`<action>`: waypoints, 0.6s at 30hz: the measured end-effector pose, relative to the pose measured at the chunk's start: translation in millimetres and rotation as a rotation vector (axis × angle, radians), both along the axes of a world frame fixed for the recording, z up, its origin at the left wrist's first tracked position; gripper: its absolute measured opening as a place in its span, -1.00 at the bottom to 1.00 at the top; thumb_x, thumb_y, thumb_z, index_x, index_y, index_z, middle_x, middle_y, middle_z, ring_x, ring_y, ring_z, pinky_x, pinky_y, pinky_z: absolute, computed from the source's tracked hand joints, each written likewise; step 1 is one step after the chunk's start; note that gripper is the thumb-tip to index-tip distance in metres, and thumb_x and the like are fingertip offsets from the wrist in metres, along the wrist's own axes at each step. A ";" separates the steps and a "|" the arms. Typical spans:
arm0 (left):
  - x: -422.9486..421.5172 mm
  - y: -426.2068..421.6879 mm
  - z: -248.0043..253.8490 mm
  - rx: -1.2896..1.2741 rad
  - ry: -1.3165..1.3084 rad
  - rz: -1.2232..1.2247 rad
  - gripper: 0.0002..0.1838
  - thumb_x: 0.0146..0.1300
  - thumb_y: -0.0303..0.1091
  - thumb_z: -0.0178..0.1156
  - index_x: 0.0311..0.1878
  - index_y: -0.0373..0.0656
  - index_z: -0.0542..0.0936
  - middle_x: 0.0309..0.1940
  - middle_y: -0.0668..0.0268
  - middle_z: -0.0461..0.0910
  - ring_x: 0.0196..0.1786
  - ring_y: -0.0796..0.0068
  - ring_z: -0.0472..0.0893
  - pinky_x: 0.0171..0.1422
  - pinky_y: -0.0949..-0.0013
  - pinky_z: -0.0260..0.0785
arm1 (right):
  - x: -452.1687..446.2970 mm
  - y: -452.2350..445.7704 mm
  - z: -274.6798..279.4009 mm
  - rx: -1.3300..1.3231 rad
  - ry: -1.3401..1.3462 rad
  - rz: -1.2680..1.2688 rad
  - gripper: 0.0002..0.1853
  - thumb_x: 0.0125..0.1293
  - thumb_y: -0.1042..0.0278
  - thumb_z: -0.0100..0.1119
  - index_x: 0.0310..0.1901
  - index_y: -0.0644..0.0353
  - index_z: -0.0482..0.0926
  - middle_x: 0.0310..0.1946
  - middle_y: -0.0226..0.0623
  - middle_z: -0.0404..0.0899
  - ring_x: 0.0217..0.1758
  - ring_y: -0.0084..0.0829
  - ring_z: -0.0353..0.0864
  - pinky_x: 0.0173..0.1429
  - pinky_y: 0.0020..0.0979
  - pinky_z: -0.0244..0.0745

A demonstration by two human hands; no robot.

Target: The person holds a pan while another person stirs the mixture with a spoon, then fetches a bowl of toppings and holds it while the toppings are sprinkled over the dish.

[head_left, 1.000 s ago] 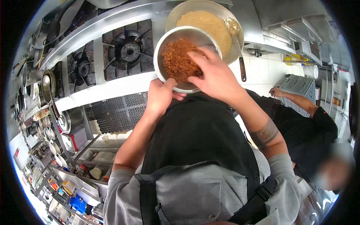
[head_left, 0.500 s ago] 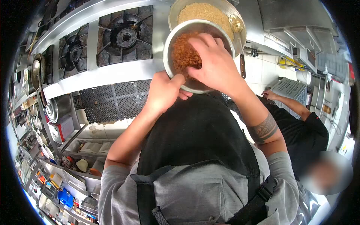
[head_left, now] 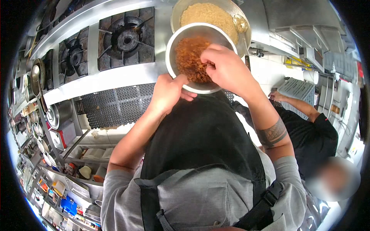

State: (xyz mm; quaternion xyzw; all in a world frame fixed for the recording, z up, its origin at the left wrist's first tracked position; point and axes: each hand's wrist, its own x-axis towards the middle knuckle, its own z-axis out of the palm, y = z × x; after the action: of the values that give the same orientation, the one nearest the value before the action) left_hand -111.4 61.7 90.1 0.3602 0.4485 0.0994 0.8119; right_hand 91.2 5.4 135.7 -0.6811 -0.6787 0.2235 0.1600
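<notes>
The grip of the left hand (head_left: 167, 92) is clamped on the near-left edge of a metal bowl (head_left: 223, 38), thumb along the rim and fingertips showing just below it. The right hand (head_left: 227, 69) reaches over the bowl from the other side, its fingers curled in toward the thumb; whether this grip is fully together, or pinching any crumbs, I cannot tell. Right under those fingers, reddish-brown crumbly food (head_left: 189, 56) lies in the bowl, mostly toward its left side, leaving bare metal at the upper right.

The bowl is held in front of the black apron (head_left: 204, 138) and overlaps the view of a wide pan (head_left: 243, 42) beyond it. Pale, grainy food (head_left: 204, 15) covers much of the pan, with a rounded metal utensil (head_left: 240, 24) at its right. To the left, a large burner (head_left: 127, 41) and a smaller burner (head_left: 76, 57) sit along the steel surface (head_left: 162, 30), with a perforated black mat (head_left: 119, 106) on the floor below. Farther right, a co-worker in black (head_left: 312, 131) has one hand (head_left: 275, 96) near a grey crate (head_left: 298, 92).
</notes>
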 end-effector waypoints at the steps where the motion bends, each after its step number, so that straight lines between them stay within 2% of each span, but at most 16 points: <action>1: 0.2 1.9 -2.9 -0.014 0.011 0.005 -0.66 0.31 -0.47 0.10 -0.09 -0.71 0.53 -0.34 -0.14 0.70 -0.42 0.12 0.76 -0.38 0.26 0.68 | 2.7 2.8 1.1 0.002 -0.001 0.000 -0.77 0.15 0.57 0.29 -0.12 0.25 0.63 -0.21 -0.17 0.61 -0.11 -0.01 0.64 0.04 -0.21 0.58; 3: 0.8 5.7 -6.8 -0.009 0.017 0.019 -0.65 0.31 -0.47 0.10 -0.09 -0.72 0.52 -0.32 -0.15 0.69 -0.41 0.11 0.76 -0.37 0.25 0.68 | 9.4 8.6 7.3 0.026 0.167 -0.100 -0.82 0.19 0.56 0.32 -0.15 0.26 0.64 -0.22 -0.28 0.67 -0.19 -0.20 0.70 -0.03 -0.31 0.59; 4: 0.7 7.5 -9.1 -0.005 0.023 0.034 -0.64 0.31 -0.46 0.11 -0.09 -0.73 0.52 -0.30 -0.17 0.69 -0.40 0.10 0.77 -0.36 0.25 0.69 | 13.6 12.4 11.8 0.026 0.168 -0.102 -0.82 0.19 0.56 0.32 -0.15 0.26 0.64 -0.22 -0.28 0.67 -0.19 -0.20 0.70 -0.03 -0.31 0.59; 6: 0.2 11.6 -16.1 -0.003 0.012 0.078 -0.64 0.31 -0.46 0.11 -0.09 -0.73 0.51 -0.29 -0.17 0.69 -0.39 0.10 0.77 -0.35 0.25 0.69 | 27.6 20.8 18.1 -0.057 0.616 -0.391 -0.85 0.25 0.46 0.32 -0.16 0.26 0.68 -0.32 -0.28 0.73 -0.30 -0.41 0.77 -0.10 -0.39 0.62; 7: -1.0 13.9 -19.0 -0.003 -0.001 0.124 -0.63 0.32 -0.45 0.11 -0.08 -0.73 0.51 -0.28 -0.18 0.69 -0.38 0.10 0.77 -0.33 0.25 0.69 | 47.6 24.5 10.6 -0.015 0.672 -0.368 -0.81 0.28 0.42 0.34 -0.10 0.25 0.69 -0.32 -0.34 0.75 -0.28 -0.54 0.78 -0.10 -0.47 0.60; 8: -3.5 16.7 -21.3 -0.003 0.001 0.123 -0.63 0.32 -0.45 0.11 -0.08 -0.73 0.51 -0.28 -0.18 0.69 -0.38 0.10 0.77 -0.33 0.25 0.69 | 59.8 28.7 10.2 -0.015 0.674 -0.370 -0.81 0.28 0.42 0.34 -0.10 0.25 0.69 -0.32 -0.34 0.75 -0.28 -0.54 0.78 -0.10 -0.47 0.60; 11: -13.8 25.5 -26.0 0.007 0.041 0.216 -0.63 0.32 -0.45 0.10 -0.10 -0.75 0.52 -0.27 -0.20 0.68 -0.38 0.08 0.77 -0.34 0.26 0.69 | 92.6 41.3 3.9 0.005 0.403 -0.470 -0.79 0.27 0.41 0.27 -0.08 0.24 0.69 -0.32 -0.28 0.77 -0.25 -0.49 0.82 -0.11 -0.49 0.59; 12: -18.8 27.8 -27.9 0.007 0.042 0.214 -0.63 0.32 -0.45 0.10 -0.10 -0.75 0.52 -0.27 -0.20 0.68 -0.38 0.08 0.77 -0.34 0.26 0.69 | 100.4 47.7 -2.0 0.005 0.404 -0.473 -0.79 0.27 0.41 0.27 -0.08 0.24 0.69 -0.32 -0.28 0.77 -0.25 -0.49 0.82 -0.11 -0.49 0.59; 14: -29.2 30.3 -31.4 0.001 0.107 0.250 -0.63 0.33 -0.45 0.10 -0.11 -0.74 0.52 -0.32 -0.17 0.69 -0.38 0.10 0.77 -0.34 0.26 0.68 | 114.2 58.7 -13.7 -0.093 0.267 -0.450 -0.77 0.34 0.46 0.24 -0.02 0.34 0.65 -0.25 -0.30 0.73 -0.22 -0.48 0.77 -0.03 -0.48 0.62; 18: -43.7 28.2 -36.5 0.014 0.161 0.307 -0.68 0.34 -0.43 0.09 -0.16 -0.66 0.55 -0.36 -0.12 0.70 -0.39 0.15 0.77 -0.34 0.26 0.68 | 133.5 90.8 -44.4 -0.038 0.396 -0.482 -0.75 0.38 0.42 0.22 0.04 0.30 0.66 -0.25 -0.29 0.73 -0.24 -0.48 0.78 -0.09 -0.46 0.66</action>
State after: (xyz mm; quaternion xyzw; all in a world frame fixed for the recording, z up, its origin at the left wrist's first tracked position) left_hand -155.1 89.8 53.6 0.2998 0.5610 0.1962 0.7463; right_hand 224.7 96.2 91.3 -0.7685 -0.4492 0.3198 0.3247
